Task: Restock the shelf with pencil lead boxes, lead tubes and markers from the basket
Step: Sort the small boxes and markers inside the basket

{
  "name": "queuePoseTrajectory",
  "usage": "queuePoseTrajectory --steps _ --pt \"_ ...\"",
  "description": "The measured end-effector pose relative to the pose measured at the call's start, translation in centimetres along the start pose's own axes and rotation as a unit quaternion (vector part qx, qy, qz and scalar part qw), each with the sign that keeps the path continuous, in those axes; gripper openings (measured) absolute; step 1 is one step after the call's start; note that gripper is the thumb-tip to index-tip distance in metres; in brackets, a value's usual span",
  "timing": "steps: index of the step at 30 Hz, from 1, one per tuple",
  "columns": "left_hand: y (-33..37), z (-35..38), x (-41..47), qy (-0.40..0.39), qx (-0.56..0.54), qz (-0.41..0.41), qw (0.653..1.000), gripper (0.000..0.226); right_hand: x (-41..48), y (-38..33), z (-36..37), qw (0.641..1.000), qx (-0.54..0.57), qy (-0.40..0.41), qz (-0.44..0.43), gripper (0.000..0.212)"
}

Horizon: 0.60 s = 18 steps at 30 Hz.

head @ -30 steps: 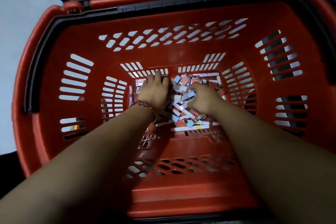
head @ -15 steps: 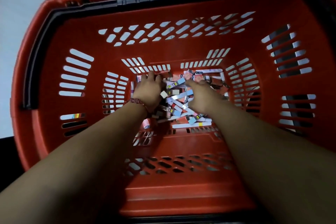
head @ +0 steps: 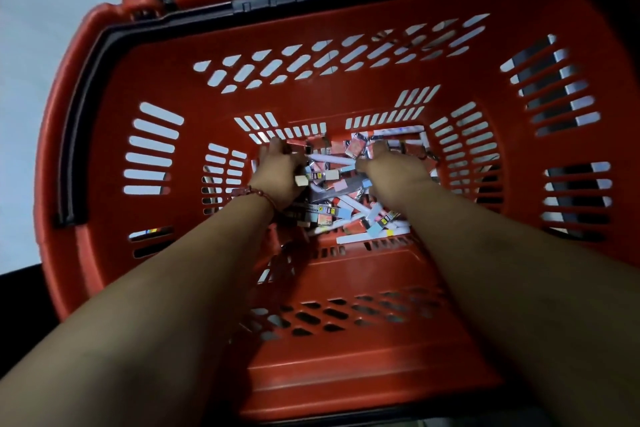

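A deep red basket (head: 311, 97) fills the view. On its floor lies a jumbled pile of small lead boxes (head: 329, 184), red, blue and white, with thin white tubes or markers (head: 356, 237) among them. Both my arms reach down into the pile. My left hand (head: 277, 173) presses into the pile's left side, fingers curled around several small boxes; a pale box sticks out by its thumb. My right hand (head: 391, 170) is dug into the right side, fingers curled under into the boxes. What its fingers enclose is hidden.
The basket has slotted walls and a black handle (head: 74, 135) folded along the left rim. A pale floor (head: 41, 10) shows at the left. No shelf is in view.
Both hands have shifted slightly toward the far end of the pile and curled tighter into the boxes. The loose boxes between the hands have been stirred and rearranged.
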State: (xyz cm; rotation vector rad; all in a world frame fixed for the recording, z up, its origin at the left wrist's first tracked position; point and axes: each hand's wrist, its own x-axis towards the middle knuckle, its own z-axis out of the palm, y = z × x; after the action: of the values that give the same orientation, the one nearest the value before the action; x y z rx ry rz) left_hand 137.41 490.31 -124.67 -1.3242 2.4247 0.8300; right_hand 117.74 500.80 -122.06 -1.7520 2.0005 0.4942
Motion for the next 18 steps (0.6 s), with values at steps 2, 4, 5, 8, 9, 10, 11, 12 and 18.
queuePoseTrajectory --steps 2,4,5,8,9,10,11,12,18 --pt "0.1 0.1 -0.2 0.006 0.001 0.009 1.000 0.045 -0.2 -0.1 0.0 1.000 -0.015 0.008 -0.011 0.036" --pt "0.2 0.0 -0.5 0.011 -0.030 0.022 0.999 0.049 -0.3 0.0 0.2 1.000 -0.001 0.018 -0.016 0.028" --pt "0.1 -0.1 -0.7 0.016 -0.050 0.029 0.998 0.051 -0.4 0.1 0.2 0.999 0.021 0.021 -0.021 0.027" --pt "0.4 -0.6 -1.1 0.033 -0.080 0.061 0.994 0.045 -0.7 1.0 -0.7 0.995 0.096 0.018 -0.036 0.021" --pt "0.7 -0.8 -1.2 0.036 -0.064 0.071 0.995 0.043 -0.8 1.3 -1.1 0.993 0.113 0.021 -0.033 0.021" --pt "1.1 -1.1 -1.3 0.036 -0.038 0.076 0.996 0.042 -1.0 1.7 -1.5 0.991 0.127 0.029 -0.023 0.022" --pt "1.6 -1.3 -1.3 0.038 -0.017 0.082 0.996 0.043 -1.1 2.1 -1.8 0.989 0.141 0.040 -0.010 0.025" --pt "2.1 -1.4 -1.3 0.037 -0.007 0.090 0.995 0.046 -1.4 2.4 -2.2 0.987 0.150 0.052 0.004 0.027" --pt "5.0 -0.7 -1.2 0.001 -0.113 0.067 0.991 0.025 -2.9 4.4 -2.8 0.973 0.173 0.058 0.141 0.027"
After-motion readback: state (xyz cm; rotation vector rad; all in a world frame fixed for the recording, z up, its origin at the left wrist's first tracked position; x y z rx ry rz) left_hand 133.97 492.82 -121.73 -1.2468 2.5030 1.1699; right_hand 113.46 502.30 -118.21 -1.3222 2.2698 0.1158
